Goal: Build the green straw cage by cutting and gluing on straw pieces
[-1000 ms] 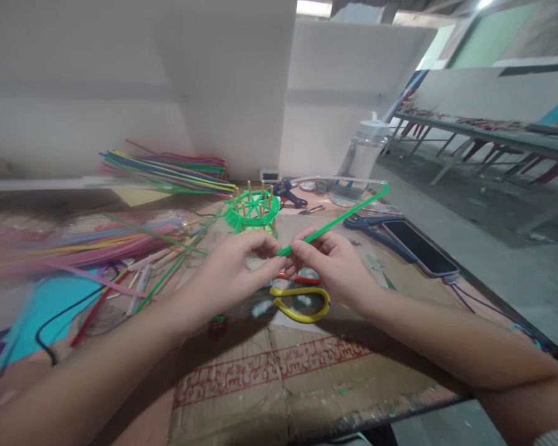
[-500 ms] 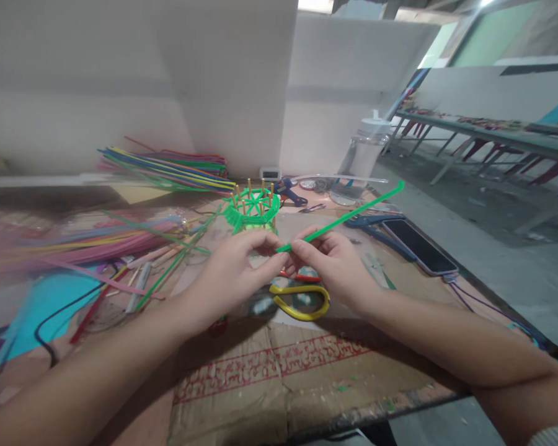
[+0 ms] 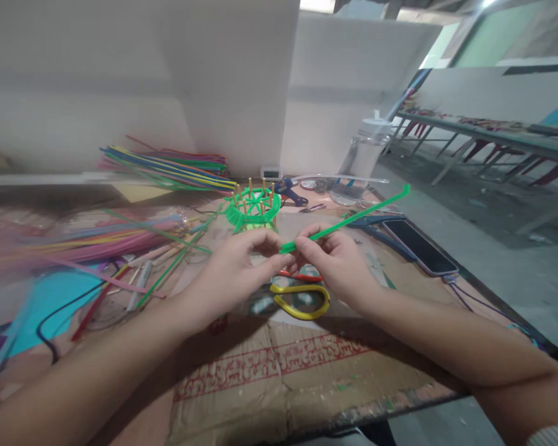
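Observation:
A green pipe cleaner [image 3: 360, 215] slants up to the right, its far tip bent over. My right hand [image 3: 332, 254] pinches it near its lower end. That lower end looks doubled back and lies between the fingertips of my left hand [image 3: 242, 263], which is closed on it. Under my hands lie scissors with a yellow handle loop [image 3: 323, 303] and a red one, their blades hidden. Just beyond my left hand stands a round green piece [image 3: 255, 207] of pipe cleaners with several upright wooden sticks.
Bundled pipe cleaners [image 3: 167, 167] lie at the back left, pink strips [image 3: 106, 248] nearer. A glue gun [image 3: 292, 193], a water bottle [image 3: 360, 161], blue-handled pliers [image 3: 384, 235] and a phone [image 3: 418, 244] are to the right. Cardboard [image 3: 242, 402] covers the front of the table.
The pipe cleaner has shifted slightly right, and its lower end now looks folded back. My right fingers have moved a little on it; my left hand has barely moved.

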